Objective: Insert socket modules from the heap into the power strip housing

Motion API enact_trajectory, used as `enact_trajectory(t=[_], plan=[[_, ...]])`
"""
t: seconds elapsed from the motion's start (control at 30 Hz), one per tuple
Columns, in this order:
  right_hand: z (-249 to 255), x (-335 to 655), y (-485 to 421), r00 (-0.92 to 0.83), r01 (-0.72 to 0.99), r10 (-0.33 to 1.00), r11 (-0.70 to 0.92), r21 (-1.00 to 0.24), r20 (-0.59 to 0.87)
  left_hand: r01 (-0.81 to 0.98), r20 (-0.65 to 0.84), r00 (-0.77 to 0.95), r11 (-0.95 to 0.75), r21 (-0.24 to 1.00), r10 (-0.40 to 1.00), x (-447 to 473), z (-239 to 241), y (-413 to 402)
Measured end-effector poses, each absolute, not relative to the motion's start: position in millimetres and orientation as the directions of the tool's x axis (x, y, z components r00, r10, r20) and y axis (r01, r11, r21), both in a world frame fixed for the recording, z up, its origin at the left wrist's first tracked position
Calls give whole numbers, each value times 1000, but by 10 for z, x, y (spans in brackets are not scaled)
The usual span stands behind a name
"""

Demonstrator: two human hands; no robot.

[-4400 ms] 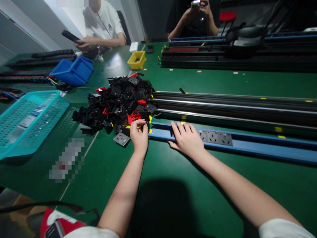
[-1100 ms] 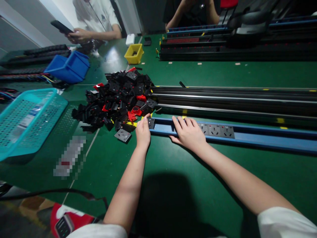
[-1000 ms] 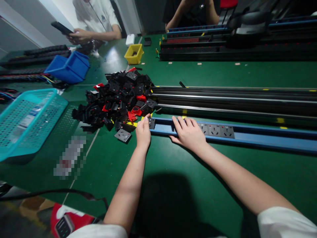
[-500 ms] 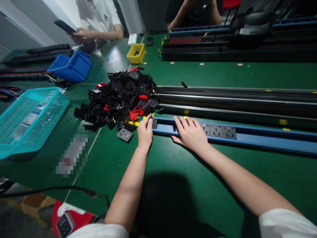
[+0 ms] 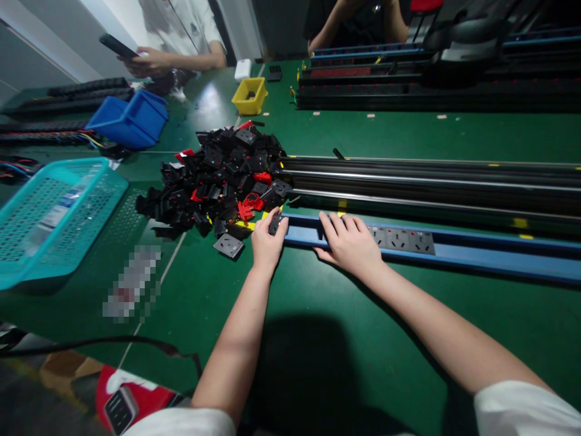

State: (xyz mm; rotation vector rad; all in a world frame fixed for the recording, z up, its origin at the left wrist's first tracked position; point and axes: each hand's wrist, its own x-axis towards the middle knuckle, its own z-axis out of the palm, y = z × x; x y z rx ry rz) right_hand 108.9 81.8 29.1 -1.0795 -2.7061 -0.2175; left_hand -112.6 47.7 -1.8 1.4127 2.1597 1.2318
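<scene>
Socket module [image 5: 275, 224] is pinched in the left hand [image 5: 266, 245], at the left end of the blue rail [image 5: 499, 258], whose long axis runs left to right; the right hand [image 5: 351, 243], farther from the module, clasps the rail.

No wording can be read. Print on the packet [image 5: 59, 209] in the turquoise basket [image 5: 102, 188] is blurred, the patch [image 5: 131, 283] on the tabletop [image 5: 200, 303] is pixelated, and marks on the socket modules [image 5: 405, 240] are too small.
</scene>
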Motion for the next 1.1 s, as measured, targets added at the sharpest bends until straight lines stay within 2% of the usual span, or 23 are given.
enact_trajectory(t=[0.67, 0.83, 1.0, 1.1], plan=[[281, 1087, 826, -708, 691, 656, 719, 67, 263, 622, 238, -471, 128, 772, 850, -1137, -54, 490], [283, 1087, 829, -710, 690, 654, 720, 73, 261, 688, 255, -371, 80, 721, 893, -1069, -19, 480], [293, 1090, 825, -712, 689, 655, 721, 70, 255, 693, 275, -325, 30, 720, 905, -1037, -13, 481], [292, 1089, 821, -711, 691, 657, 718, 77, 250, 670, 282, -394, 63, 740, 875, -1045, -38, 487]])
